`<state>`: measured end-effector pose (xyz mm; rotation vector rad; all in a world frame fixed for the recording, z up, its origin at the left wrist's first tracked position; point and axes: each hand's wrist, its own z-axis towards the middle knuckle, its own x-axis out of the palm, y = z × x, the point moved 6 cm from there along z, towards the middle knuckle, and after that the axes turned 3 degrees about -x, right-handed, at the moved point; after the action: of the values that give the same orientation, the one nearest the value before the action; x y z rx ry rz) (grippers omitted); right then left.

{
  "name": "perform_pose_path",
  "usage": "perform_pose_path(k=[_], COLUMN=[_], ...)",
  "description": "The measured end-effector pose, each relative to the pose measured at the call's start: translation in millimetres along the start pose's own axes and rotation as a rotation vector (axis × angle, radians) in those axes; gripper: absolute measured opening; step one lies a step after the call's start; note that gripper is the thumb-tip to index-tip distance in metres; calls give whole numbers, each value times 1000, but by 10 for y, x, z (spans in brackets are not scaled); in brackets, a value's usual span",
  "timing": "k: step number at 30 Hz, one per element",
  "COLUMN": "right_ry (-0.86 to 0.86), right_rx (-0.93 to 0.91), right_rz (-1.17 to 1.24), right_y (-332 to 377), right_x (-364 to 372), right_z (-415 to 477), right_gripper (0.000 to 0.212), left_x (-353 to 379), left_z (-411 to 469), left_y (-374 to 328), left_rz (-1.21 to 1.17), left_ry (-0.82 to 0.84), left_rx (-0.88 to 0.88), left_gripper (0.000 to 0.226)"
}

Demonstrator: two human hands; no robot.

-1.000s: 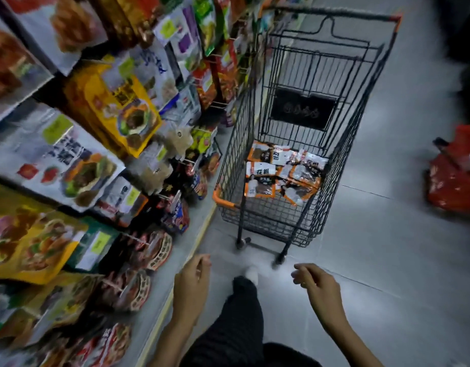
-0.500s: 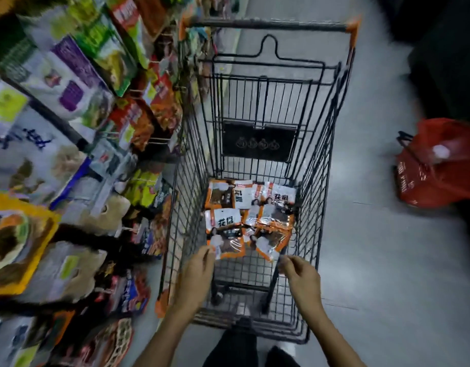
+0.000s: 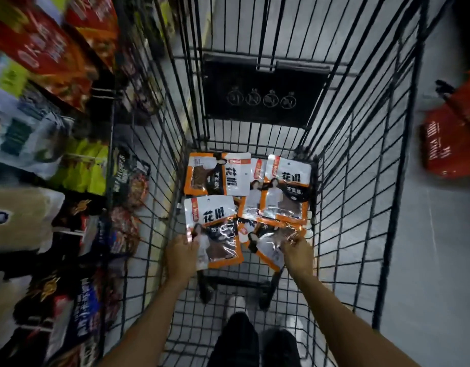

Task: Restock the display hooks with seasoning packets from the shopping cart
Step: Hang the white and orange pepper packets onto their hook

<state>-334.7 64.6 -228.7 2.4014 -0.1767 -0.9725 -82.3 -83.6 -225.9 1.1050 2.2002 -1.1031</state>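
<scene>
Both hands are down inside the cart (image 3: 263,75). The left hand (image 3: 182,256) grips the near corner of a seasoning packet (image 3: 215,231), fingers curled on its edge. The right hand (image 3: 297,256) pinches the crinkled packet (image 3: 268,247) just beside it. The other packets (image 3: 284,192) lie flat on the cart's wire bottom behind them. Hanging bags (image 3: 30,144) line the left, and a red basket (image 3: 451,144) sits on the floor, right.

Contents of view: one shopping cart (image 3: 404,154); at least five seasoning packets (image 3: 212,215), overlap hiding the exact number; two hands, a left hand (image 3: 182,254) and a right hand (image 3: 297,254); one red basket (image 3: 451,139); four circular icons (image 3: 271,99) on one black panel (image 3: 263,75).
</scene>
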Motion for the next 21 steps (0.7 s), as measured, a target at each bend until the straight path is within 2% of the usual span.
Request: perform_pose_path(k=[3, 6, 8, 12, 16, 19, 21], right_ry=[-19, -83, -105, -131, -75, -63, -86], right_rx=[-44, -82, -72, -75, 0, 87, 107], right_rz=[-179, -226, -258, -409, -587, -625, -598], right_y=[-44, -12, -20, -35, -183, -330, -378], right_x=[123, 157, 171, 202, 279, 345, 367], right_z=[233, 386, 449, 450, 369, 239, 164], right_gripper=[32, 36, 43, 62, 87, 87, 82], left_x=[197, 326, 362, 402, 452, 448, 457], left_z=[196, 293, 318, 352, 383, 401, 414], left_y=[113, 148, 117, 109, 116, 129, 116], left_rz=[35, 15, 5, 27, -26, -144, -199], left_ry=[7, -3, -44, -100, -86, -124, -111], left_rx=[-63, -137, -140, -208, -266, -304, -304], left_gripper=[36, 59, 65, 59, 52, 53, 40])
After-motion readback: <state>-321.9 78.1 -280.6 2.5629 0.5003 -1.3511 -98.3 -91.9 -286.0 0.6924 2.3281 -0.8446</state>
